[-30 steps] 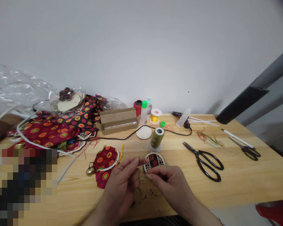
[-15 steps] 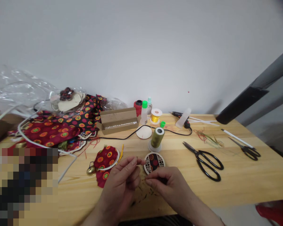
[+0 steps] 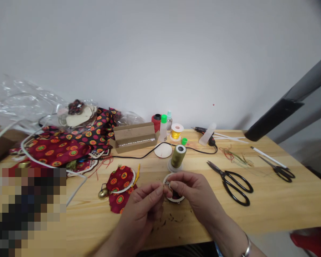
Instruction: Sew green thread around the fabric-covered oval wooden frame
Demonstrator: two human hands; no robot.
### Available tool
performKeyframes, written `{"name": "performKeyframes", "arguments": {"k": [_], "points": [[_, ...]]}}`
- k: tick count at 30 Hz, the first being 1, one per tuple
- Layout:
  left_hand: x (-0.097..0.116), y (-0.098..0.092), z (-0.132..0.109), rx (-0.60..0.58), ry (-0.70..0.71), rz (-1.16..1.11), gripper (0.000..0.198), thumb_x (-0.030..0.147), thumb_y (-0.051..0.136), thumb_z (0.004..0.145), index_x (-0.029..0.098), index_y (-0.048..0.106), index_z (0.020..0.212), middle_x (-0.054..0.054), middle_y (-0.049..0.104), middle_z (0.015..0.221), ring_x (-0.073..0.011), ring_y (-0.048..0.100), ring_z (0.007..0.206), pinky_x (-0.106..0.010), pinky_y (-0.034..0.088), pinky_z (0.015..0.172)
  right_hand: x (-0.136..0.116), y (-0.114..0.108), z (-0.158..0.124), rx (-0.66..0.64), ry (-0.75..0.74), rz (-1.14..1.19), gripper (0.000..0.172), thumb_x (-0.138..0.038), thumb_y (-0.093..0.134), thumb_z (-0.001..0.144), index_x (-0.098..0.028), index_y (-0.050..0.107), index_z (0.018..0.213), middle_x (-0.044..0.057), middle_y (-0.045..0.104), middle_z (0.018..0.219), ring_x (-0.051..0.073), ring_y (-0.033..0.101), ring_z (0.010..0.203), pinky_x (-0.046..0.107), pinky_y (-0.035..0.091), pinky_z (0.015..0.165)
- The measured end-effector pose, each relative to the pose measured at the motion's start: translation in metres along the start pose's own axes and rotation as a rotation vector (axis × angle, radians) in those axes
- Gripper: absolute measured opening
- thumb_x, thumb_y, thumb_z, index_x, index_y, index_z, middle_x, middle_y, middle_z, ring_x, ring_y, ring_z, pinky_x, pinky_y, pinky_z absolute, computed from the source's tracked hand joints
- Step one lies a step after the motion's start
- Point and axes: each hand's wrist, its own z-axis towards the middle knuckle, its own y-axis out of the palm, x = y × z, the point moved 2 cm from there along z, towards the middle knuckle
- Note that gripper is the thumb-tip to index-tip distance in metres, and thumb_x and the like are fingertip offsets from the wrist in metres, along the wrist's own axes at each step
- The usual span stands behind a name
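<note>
So the round wooden lattice disc (image 3: 173, 197) is right between both hands, over the worktop (image 3: 270, 203). The right hand (image 3: 195, 191) has its fingers curled around it and is gripping it. The left hand (image 3: 139, 210) is pinched almost shut at the disc's edge, but I can't tell if those fingertips have hold of the disc or something tiny. Dark thread bits (image 3: 171, 217) lie just below. To the left there's a red print fabric circle (image 3: 120, 180) with a brass bell (image 3: 103, 193), behind is an olive thread spool (image 3: 178, 157), and off right sit black-handled scissors (image 3: 230, 184).
</note>
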Motion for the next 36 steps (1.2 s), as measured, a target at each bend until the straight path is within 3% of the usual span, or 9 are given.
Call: {"name": "performKeyframes", "arguments": {"k": [6,11,14,21,30,36], "points": [[0.000,0.000,0.001,0.062,-0.010,0.036,0.022,0.034,0.078,0.066,0.012,0.074,0.069,0.009,0.031,0.046,-0.0041,0.019,0.044,-0.018,0.015,0.041,-0.008,0.002,-0.002,-0.063,-0.120,-0.067,0.021,-0.030,0.074,0.067,-0.014,0.063,0.058,-0.001,0.059,0.055,0.009,0.047,0.053,0.023,0.036,0.053],[0.004,0.001,0.004,0.130,0.000,0.056,0.027,0.036,0.077,0.067,0.012,0.075,0.078,0.010,0.025,0.045,-0.0045,0.015,0.043,-0.018,0.013,0.040,-0.013,-0.001,-0.012,-0.083,-0.354,-0.238,0.005,-0.018,0.075,0.066,-0.021,0.073,0.063,-0.001,0.056,0.072,0.014,0.057,0.074,0.029,0.046,0.074],[0.003,0.002,0.004,0.125,-0.003,0.059,0.026,0.037,0.076,0.067,0.013,0.075,0.077,0.010,0.025,0.045,-0.0046,0.017,0.043,-0.018,0.015,0.040,-0.012,0.001,-0.015,-0.135,-0.434,-0.285,0.007,-0.018,0.077,0.067,-0.025,0.076,0.067,-0.001,0.052,0.074,0.014,0.056,0.076,0.029,0.048,0.074],[0.000,0.004,0.004,0.094,-0.018,0.001,0.023,0.035,0.080,0.064,0.014,0.071,0.065,0.011,0.024,0.046,-0.0042,0.014,0.044,-0.017,0.013,0.039,-0.005,0.004,-0.007,0.068,-0.667,-0.411,0.011,-0.015,0.074,0.070,-0.026,0.076,0.073,-0.002,0.046,0.070,0.012,0.050,0.068,0.024,0.046,0.060],[0.000,0.006,0.000,0.093,0.004,0.083,0.025,0.037,0.077,0.066,0.013,0.071,0.066,0.010,0.025,0.045,-0.0042,0.016,0.043,-0.018,0.014,0.040,-0.007,0.002,-0.007,0.110,-0.611,-0.359,0.013,-0.013,0.074,0.067,-0.022,0.071,0.075,-0.001,0.054,0.073,0.012,0.053,0.067,0.024,0.047,0.061],[0.000,0.004,0.001,0.098,0.001,0.116,0.027,0.039,0.078,0.065,0.013,0.071,0.064,0.010,0.027,0.044,-0.0046,0.017,0.043,-0.019,0.014,0.040,-0.006,-0.001,-0.002,-0.007,-0.455,-0.293,0.020,-0.019,0.073,0.069,-0.024,0.073,0.088,0.000,0.054,0.082,0.011,0.054,0.069,0.024,0.049,0.061]]}}
